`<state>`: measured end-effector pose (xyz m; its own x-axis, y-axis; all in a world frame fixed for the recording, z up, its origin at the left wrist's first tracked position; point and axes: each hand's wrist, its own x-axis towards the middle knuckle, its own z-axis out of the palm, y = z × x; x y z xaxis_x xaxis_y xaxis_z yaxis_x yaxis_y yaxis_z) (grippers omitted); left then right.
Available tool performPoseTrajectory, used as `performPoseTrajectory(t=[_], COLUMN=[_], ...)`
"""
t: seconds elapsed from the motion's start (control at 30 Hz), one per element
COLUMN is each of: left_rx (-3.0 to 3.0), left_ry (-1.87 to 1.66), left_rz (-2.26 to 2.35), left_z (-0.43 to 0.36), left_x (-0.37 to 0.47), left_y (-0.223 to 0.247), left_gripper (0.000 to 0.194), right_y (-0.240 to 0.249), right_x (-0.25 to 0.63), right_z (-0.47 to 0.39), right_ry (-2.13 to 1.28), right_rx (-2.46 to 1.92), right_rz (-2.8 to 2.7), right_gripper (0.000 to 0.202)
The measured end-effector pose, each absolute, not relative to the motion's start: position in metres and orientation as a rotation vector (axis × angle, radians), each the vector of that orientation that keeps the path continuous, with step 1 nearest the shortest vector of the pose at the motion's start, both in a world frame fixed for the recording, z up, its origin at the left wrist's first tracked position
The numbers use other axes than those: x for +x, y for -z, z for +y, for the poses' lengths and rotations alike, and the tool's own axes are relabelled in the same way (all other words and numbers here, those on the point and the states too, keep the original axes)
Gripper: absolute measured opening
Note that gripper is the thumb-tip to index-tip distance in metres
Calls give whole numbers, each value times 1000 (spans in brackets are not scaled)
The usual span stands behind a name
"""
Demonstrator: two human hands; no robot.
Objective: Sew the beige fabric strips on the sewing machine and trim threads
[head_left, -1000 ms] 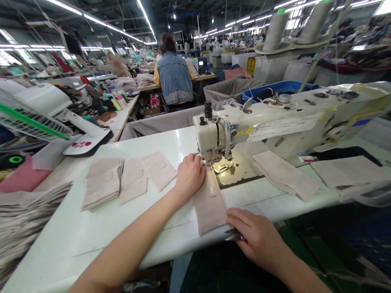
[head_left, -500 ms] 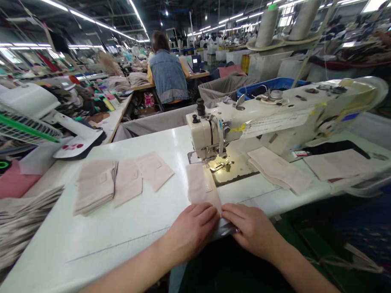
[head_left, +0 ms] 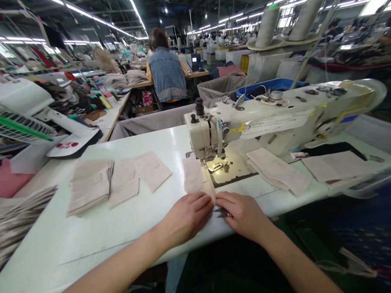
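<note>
Left hand (head_left: 187, 215) pinches near end of beige rectangular cloth piece (head_left: 195, 175) on pale counter (head_left: 147, 140), by white metal sewing machine (head_left: 270, 113); right hand (head_left: 244, 211), fingertips at same edge, grips small pointed metal tool (head_left: 222, 213). Cloth likely light, limp; hold by edges.

The single head-worn view looks forward and down, close over the white table (head_left: 125, 225), facing the sewing machine (head_left: 267, 109).

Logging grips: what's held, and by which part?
Left hand and right hand hold beige fabric piece by its near end; right also holds thread snips, gripped part hidden.
</note>
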<state>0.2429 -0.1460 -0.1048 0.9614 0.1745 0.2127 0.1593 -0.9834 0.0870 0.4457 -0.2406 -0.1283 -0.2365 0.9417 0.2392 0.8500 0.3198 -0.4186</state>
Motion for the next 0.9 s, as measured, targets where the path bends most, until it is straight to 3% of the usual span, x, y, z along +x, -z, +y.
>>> performPoseTrajectory(t=[0.9], left_rx=[3027], left_ry=[-442], left_rz=[273], left_z=[-86], left_x=[255], left_y=[108], left_gripper=[26], right_y=[118], right_x=[452], right_z=[-186], right_ry=[-159], right_rx=[-1811], right_rz=[-2171], right_gripper=[27])
